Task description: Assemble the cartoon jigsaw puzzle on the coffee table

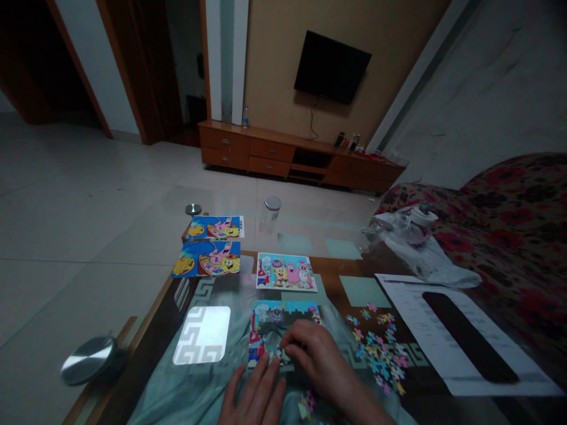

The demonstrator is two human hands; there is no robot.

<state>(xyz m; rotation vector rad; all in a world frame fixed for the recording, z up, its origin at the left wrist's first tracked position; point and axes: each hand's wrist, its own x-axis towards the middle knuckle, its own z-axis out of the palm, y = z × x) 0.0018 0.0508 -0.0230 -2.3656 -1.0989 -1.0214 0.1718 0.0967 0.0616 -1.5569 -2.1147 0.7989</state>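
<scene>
- From the head view, I see the partly built puzzle (pixel 256 342) lying nearer than the picture card (pixel 287 273).
- My left hand (pixel 256 394) is open, fingertips at the puzzle's lower edge.
- My right hand (pixel 315 349) bends over it; whether it grips a piece, I cannot tell.
- Loose pieces (pixel 383 355) lie to the right.

- Partly joined, multicoloured cartoon jigsaw puzzle (pixel 277 315): near the middle of the glass tabletop (pixel 330 270).
- Bare left hand (pixel 256 396): fingers extended onto the puzzle's near edge.
- Bare right hand (pixel 315 353): thumb and fingers drawn together over the puzzle; whether they grip a piece is unclear.
- Loose multicoloured puzzle pieces (pixel 383 357): scattered right of the puzzle.
- Rectangular printed cartoon card (pixel 287 273): just beyond the puzzle.
- Two blue cartoon pictures (pixel 208 258): toward the tabletop's far left corner.
- Long black object (pixel 469 336) on white printed paper (pixel 410 319): toward the right edge.
</scene>
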